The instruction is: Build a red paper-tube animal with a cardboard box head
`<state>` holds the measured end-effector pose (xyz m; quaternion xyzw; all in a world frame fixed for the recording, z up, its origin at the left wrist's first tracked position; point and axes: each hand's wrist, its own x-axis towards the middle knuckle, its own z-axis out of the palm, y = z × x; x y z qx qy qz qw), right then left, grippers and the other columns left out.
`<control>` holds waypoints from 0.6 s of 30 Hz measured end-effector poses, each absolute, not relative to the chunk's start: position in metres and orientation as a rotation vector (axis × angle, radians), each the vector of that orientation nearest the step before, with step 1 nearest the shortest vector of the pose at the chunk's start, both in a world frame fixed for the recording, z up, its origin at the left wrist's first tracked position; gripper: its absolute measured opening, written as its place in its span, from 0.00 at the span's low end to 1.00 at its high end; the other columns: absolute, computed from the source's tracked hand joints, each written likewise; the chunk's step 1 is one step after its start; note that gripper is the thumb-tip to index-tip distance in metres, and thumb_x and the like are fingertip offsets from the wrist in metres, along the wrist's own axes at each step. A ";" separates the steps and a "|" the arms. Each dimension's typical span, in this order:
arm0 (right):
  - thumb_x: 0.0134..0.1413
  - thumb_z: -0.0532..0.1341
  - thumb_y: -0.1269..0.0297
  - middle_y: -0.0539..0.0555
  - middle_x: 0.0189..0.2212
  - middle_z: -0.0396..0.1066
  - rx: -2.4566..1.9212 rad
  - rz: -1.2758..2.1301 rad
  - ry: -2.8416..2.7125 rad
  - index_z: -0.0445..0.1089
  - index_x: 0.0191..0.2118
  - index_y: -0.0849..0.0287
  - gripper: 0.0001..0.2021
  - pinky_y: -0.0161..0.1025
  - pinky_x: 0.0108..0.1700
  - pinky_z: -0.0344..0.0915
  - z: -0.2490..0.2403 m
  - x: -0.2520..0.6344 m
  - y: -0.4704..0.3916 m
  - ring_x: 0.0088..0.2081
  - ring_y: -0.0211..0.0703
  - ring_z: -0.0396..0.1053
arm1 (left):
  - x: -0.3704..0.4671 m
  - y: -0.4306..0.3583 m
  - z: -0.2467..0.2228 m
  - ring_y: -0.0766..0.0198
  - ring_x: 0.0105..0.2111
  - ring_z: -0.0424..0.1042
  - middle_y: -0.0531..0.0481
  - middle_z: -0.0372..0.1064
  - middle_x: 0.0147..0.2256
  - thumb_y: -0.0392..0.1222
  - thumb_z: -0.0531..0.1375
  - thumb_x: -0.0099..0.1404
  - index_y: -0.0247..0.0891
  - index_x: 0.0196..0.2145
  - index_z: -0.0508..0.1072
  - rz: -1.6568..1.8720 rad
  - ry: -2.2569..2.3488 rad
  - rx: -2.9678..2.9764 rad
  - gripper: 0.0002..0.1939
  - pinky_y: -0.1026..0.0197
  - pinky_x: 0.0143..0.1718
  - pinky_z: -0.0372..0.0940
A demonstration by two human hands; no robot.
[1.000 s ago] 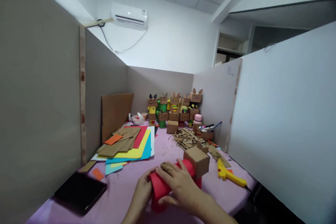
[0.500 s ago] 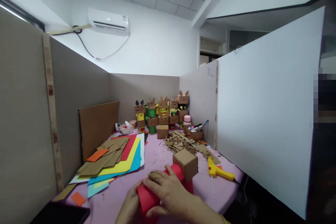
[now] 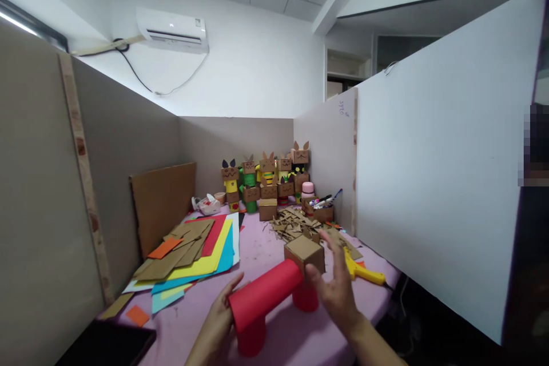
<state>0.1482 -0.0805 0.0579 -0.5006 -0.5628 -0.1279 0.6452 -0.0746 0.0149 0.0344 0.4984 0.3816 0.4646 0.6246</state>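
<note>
A red paper tube (image 3: 266, 291) lies lengthwise in front of me, propped on shorter red tubes (image 3: 252, 336) under its ends. At its far right end sits a small closed cardboard box (image 3: 305, 254). My left hand (image 3: 221, 314) grips the tube's near left end, its fingers partly hidden behind the paper. Beside the box, my right hand (image 3: 337, 283) is open with fingers apart and thumb close to the box's side; whether the thumb touches it I cannot tell.
Right of the box lies a yellow glue gun (image 3: 364, 271). Coloured paper sheets (image 3: 214, 260) and cardboard pieces (image 3: 184, 251) are stacked at left. Cardboard scraps (image 3: 291, 223), a pen box (image 3: 319, 211) and several cardboard animal figures (image 3: 268, 174) stand farther back. A dark flat object (image 3: 107, 346) is at front left.
My right hand has lifted off the red tube and moved right to beside the cardboard box, its fingers opening. My left hand stays at the tube's left end.
</note>
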 end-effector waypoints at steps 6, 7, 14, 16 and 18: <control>0.55 0.54 0.43 0.64 0.63 0.51 -1.079 0.280 -1.103 0.43 0.64 0.55 0.37 0.59 0.60 0.51 0.044 0.199 -0.052 0.64 0.54 0.49 | -0.084 -0.012 0.031 0.48 0.58 0.60 0.39 0.60 0.58 0.58 0.62 0.51 0.41 0.52 0.64 1.430 1.009 1.197 0.33 0.50 0.54 0.60; 0.56 0.53 0.43 0.65 0.63 0.52 -1.055 0.352 -1.094 0.43 0.65 0.55 0.36 0.58 0.60 0.52 0.041 0.202 -0.046 0.63 0.53 0.50 | -0.086 -0.018 0.026 0.48 0.58 0.59 0.40 0.61 0.56 0.60 0.60 0.53 0.41 0.50 0.64 1.536 1.068 1.260 0.31 0.47 0.56 0.57; 0.61 0.46 0.45 0.66 0.61 0.55 -0.982 0.559 -1.111 0.50 0.62 0.62 0.31 0.53 0.58 0.58 0.021 0.196 -0.026 0.60 0.49 0.58 | -0.079 -0.039 0.009 0.42 0.51 0.63 0.39 0.64 0.47 0.60 0.61 0.51 0.37 0.44 0.64 1.498 1.244 1.608 0.30 0.41 0.54 0.55; 0.60 0.47 0.46 0.64 0.58 0.62 -0.970 0.585 -1.121 0.55 0.60 0.60 0.29 0.53 0.55 0.62 0.021 0.193 -0.026 0.57 0.50 0.63 | -0.075 -0.038 0.013 0.43 0.48 0.66 0.40 0.66 0.44 0.62 0.61 0.50 0.36 0.43 0.66 1.440 1.284 1.568 0.30 0.43 0.51 0.59; 0.60 0.49 0.47 0.63 0.53 0.68 -0.963 0.602 -1.125 0.58 0.58 0.58 0.26 0.54 0.52 0.65 0.023 0.191 -0.026 0.53 0.51 0.68 | -0.072 -0.036 0.017 0.45 0.45 0.68 0.42 0.69 0.41 0.63 0.61 0.49 0.36 0.41 0.69 1.436 1.303 1.536 0.30 0.46 0.48 0.62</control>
